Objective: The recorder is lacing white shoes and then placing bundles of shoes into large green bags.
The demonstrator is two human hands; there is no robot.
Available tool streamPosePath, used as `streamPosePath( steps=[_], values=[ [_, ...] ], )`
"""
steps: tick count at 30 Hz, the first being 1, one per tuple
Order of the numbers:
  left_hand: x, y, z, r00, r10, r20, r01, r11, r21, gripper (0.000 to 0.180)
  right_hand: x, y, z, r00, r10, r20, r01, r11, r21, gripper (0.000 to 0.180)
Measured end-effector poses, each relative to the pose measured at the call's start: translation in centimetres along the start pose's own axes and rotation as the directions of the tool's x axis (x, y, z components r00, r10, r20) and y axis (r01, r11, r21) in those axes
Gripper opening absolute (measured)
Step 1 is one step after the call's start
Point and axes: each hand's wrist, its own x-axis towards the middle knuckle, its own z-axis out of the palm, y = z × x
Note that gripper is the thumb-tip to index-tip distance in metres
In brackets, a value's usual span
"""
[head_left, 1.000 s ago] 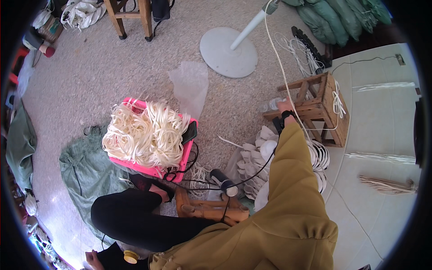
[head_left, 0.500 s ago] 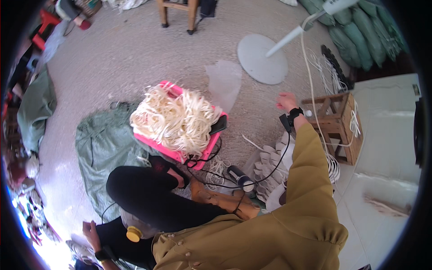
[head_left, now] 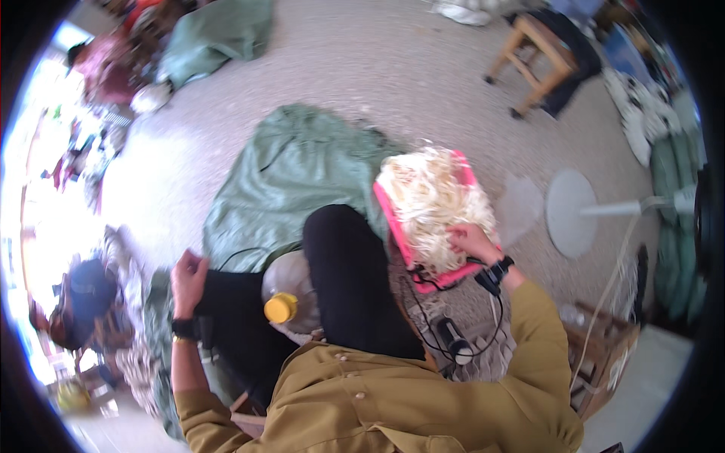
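A pink basket point(head_left: 393, 219) heaped with pale cream strands point(head_left: 427, 200) sits on the floor beside my black-trousered knee. My right hand point(head_left: 470, 243) rests on top of the strands, fingers curled into the pile; whether it grips any is unclear. My left hand point(head_left: 189, 273) is raised over my left leg, fingers loosely curled, nothing visible in it. A clear plastic bottle with a yellow cap point(head_left: 281, 307) lies in my lap between both hands.
A green cloth point(head_left: 287, 181) spreads on the floor left of the basket. A white fan base point(head_left: 570, 211) stands right of it. A wooden stool point(head_left: 532, 64) is at the back, a wooden crate point(head_left: 604, 347) at lower right. Black cables point(head_left: 430, 325) trail near my leg.
The view swung left. My right hand left the wooden crate and came onto the strands in the pink basket. My left hand rose into view over my leg.
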Motion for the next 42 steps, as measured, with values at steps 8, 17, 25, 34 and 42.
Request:
streamPosePath(
  steps=[8, 17, 25, 34, 42],
  values=[
    [-3.5, -2.1, -1.2, 0.988, -0.087, -0.125, 0.056, 0.971, -0.231, 0.017, 2.4, -5.1, 8.8, 0.948, -0.126, 0.292, 0.149, 0.987, -0.059, 0.031],
    [-10.6, -10.0, 0.6, 0.928, -0.354, -0.115, 0.215, 0.763, -0.610, 0.014, 3.4, -13.4, 11.7, 0.948, -0.260, 0.185, 0.277, 0.958, -0.075, 0.026],
    [-17.6, -18.7, 0.6, 0.756, -0.614, -0.227, 0.528, 0.777, -0.343, 0.024, 5.6, -18.5, 10.9, 0.939, -0.338, 0.062, 0.344, 0.926, -0.157, 0.027],
    [-24.9, -35.1, -3.6, 0.593, -0.689, -0.416, 0.756, 0.655, -0.007, 0.036, 6.2, -24.0, 12.5, 0.904, -0.422, 0.074, 0.424, 0.861, -0.280, 0.026],
    [-28.8, -45.1, -6.6, 0.395, -0.800, -0.452, 0.858, 0.497, -0.129, 0.044, 6.0, -27.2, 14.9, 0.915, -0.399, 0.055, 0.380, 0.810, -0.446, 0.025]
  ],
)
